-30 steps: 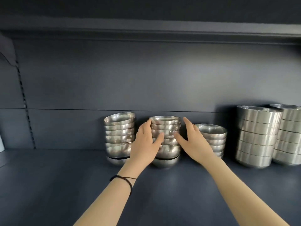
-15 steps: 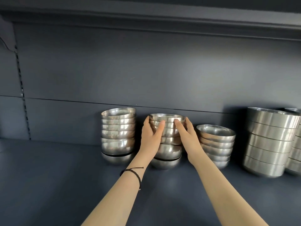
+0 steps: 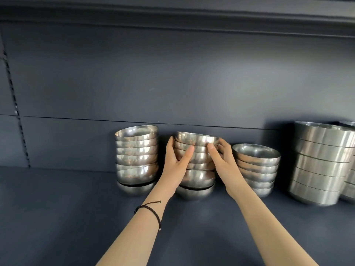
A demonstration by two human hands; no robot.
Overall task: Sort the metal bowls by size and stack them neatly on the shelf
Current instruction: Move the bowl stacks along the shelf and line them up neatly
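shelf (image 3: 57, 217): left stack (image 3: 136, 160) | middle stack (image 3: 197, 178) | right stack (image 3: 257, 167) | wide stack (image 3: 322, 169) far right, apart

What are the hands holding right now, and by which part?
The upper bowls of the middle stack, gripped by their sides: left hand on the left side, right hand on the right.

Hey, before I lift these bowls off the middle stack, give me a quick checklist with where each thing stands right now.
1. Left hand grips middle stack: ok.
2. Right hand grips its other side: ok.
3. Top bowl level: not ok, it tilts.
4. Middle stack all one size: not ok, bottom bowls look wider.
5. Right hand apart from short stack: cannot tell.
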